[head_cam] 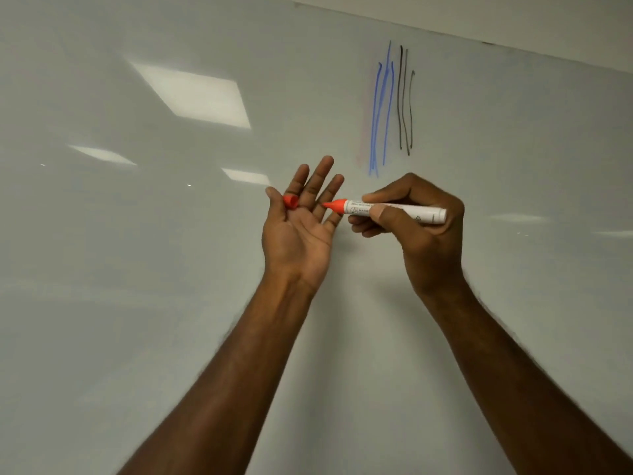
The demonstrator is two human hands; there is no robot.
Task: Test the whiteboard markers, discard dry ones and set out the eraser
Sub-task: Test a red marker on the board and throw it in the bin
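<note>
My right hand [421,228] grips an uncapped white marker with an orange-red tip [394,210], held level and pointing left. Its tip touches the fingers of my left hand [301,228], which is raised palm towards me with the fingers spread. The marker's orange-red cap [291,201] is pinched between the thumb and forefinger of that left hand. Behind both hands is the whiteboard [137,269]. Blue strokes [380,111] and black strokes [406,101] run down it above my right hand, with a faint reddish smear [361,145] to their left.
The whiteboard fills nearly the whole view and reflects ceiling light panels [191,94]. Its top edge meets the wall [513,18] at the upper right. No eraser, tray or bin is in view.
</note>
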